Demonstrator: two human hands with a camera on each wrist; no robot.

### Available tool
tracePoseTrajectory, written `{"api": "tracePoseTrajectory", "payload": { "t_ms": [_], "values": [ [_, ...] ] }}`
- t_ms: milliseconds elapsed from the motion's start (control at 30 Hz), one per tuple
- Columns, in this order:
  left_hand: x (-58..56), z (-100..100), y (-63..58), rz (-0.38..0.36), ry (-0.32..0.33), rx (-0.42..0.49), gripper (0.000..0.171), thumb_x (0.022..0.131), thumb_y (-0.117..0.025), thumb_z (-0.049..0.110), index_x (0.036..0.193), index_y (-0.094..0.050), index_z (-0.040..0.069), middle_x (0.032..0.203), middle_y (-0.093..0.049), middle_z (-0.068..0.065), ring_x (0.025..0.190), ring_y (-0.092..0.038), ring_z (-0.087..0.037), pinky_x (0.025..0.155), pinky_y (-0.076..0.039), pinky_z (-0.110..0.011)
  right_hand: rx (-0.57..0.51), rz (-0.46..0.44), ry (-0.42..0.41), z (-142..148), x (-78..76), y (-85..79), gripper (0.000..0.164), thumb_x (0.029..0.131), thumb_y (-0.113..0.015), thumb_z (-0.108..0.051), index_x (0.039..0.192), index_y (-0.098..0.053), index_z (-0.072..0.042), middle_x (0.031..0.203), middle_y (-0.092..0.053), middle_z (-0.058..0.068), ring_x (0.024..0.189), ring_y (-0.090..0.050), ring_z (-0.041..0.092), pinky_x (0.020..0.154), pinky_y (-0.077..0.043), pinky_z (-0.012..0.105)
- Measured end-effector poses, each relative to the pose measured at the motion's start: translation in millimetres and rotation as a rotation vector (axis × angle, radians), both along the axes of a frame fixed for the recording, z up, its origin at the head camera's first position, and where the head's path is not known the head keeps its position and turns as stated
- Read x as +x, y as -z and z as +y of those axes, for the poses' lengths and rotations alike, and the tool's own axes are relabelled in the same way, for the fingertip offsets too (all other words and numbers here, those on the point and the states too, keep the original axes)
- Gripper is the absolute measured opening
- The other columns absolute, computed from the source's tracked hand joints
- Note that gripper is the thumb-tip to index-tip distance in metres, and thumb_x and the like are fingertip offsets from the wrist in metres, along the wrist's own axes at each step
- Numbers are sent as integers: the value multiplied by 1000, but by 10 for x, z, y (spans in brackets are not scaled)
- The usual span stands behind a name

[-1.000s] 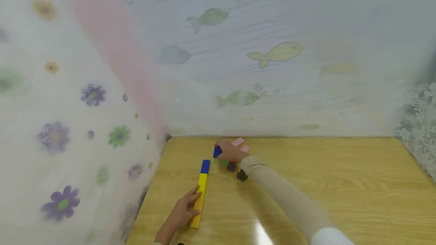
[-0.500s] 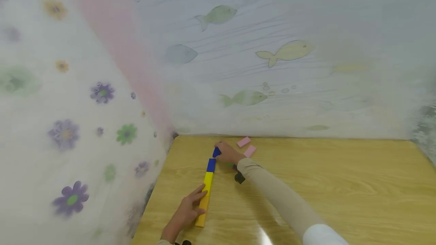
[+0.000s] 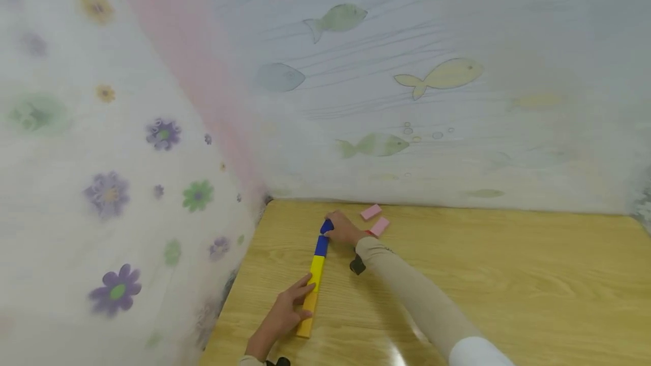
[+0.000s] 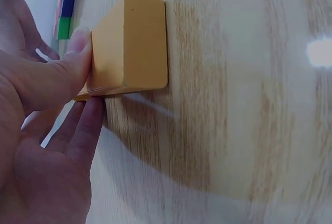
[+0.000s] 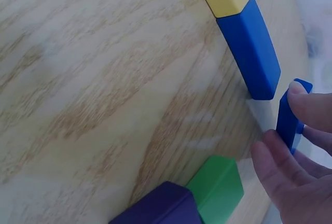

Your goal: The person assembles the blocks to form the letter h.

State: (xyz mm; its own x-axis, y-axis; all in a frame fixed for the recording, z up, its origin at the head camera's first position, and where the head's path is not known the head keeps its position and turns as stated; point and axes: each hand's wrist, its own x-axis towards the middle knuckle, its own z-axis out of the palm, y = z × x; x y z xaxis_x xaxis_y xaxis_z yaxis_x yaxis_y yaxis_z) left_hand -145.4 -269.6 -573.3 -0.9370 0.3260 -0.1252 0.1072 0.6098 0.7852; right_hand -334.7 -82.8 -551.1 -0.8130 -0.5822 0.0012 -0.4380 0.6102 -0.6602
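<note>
An orange block (image 3: 307, 322), a yellow block (image 3: 316, 273) and a blue block (image 3: 321, 246) lie end to end in a row on the table. My left hand (image 3: 283, 312) holds the near part of this row; in the left wrist view its thumb and fingers lie on opposite sides of the orange block. My right hand (image 3: 344, 230) pinches a second blue block (image 5: 288, 117) between thumb and fingers. That block is tilted, just beyond the row's far end, with a small gap showing in the right wrist view.
A green block (image 5: 218, 189) and a dark purple block (image 5: 160, 207) lie side by side near my right hand. Two pink blocks (image 3: 371, 212) and a partly hidden red block (image 3: 368, 233) lie near the painted back wall (image 3: 432, 174). A flowered wall (image 3: 152, 230) borders the left.
My right hand has brought the second blue block leftward from the loose blocks to the row's far end. The left hand keeps its place on the row. The head view has shifted slightly.
</note>
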Motion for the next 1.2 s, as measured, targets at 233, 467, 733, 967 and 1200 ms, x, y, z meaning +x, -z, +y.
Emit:
{"api": "tracePoseTrajectory", "payload": {
  "t_ms": [233,467,733,967,1200],
  "values": [
    [-29,21,13,4,11,-4,58,81,-71,2,136,-50,1,152,-31,-7,137,-29,-35,105,-31,-49,20,37,-11,16,-7,-2,41,89,-64,-5,124,-52,12,120,-52,24,111,-49,32,98,-42,42],
    [4,22,-12,-25,1,-16,57,82,-70,2,135,-50,1,152,-30,-7,137,-28,-36,106,-30,-50,113,97,-60,-35,19,13,36,90,-61,-4,123,-53,10,117,-54,24,107,-50,31,93,-45,40],
    [36,21,-24,-59,-28,-10,58,81,-71,2,136,-51,3,153,-30,-4,138,-27,-33,106,-31,-48,253,91,-79,-139,29,21,34,94,-56,-7,127,-53,3,129,-46,24,109,-53,27,94,-46,36],
    [31,14,-37,-76,-30,1,58,82,-70,3,136,-50,3,153,-29,-3,138,-26,-33,107,-29,-49,276,93,-84,-161,26,67,35,94,-53,-5,129,-53,1,133,-42,24,114,-51,28,95,-46,35],
    [16,-3,-22,-19,-7,-2,57,82,-70,1,135,-50,0,152,-30,-7,137,-27,-36,106,-29,-51,276,129,-120,-107,39,56,40,90,-56,1,130,-51,3,139,-37,27,123,-47,32,100,-42,37]
  ]
}}
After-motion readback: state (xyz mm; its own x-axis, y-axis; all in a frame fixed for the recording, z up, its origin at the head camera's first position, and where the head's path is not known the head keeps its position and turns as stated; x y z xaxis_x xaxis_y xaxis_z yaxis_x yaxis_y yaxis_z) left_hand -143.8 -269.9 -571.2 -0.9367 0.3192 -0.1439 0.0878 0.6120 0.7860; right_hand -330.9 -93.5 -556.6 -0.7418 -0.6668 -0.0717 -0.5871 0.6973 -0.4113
